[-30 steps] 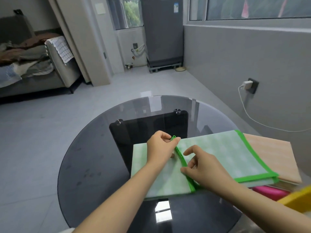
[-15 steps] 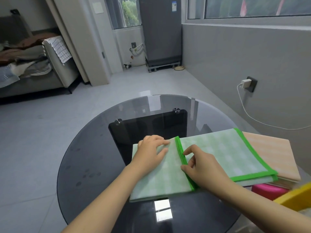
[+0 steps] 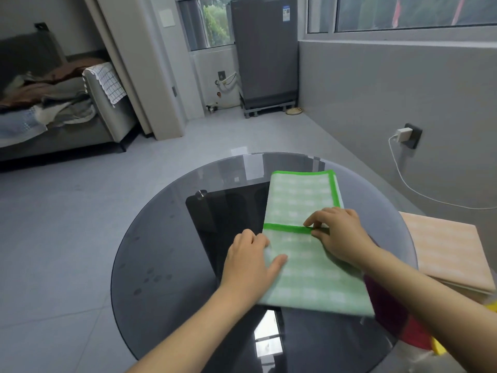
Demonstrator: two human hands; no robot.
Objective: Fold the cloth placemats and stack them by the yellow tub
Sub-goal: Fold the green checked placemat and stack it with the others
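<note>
Since earlier, you turned the mat (image 3: 301, 238) lengthwise on the table (image 3: 161, 251) | left hand (image 3: 248, 262) flat, pressing its left edge | right hand (image 3: 338, 232) pinched the green hem | step: second fold; next needs aligned edges | tub (image 3: 492, 306) right of mat.

A single head-worn wide-angle camera is looking forward and down from close above the round glass bench (image 3: 150, 265), near enough that both forearms are entering from the bottom edge. It is facing the far window wall and fridge (image 3: 265, 49).
</note>
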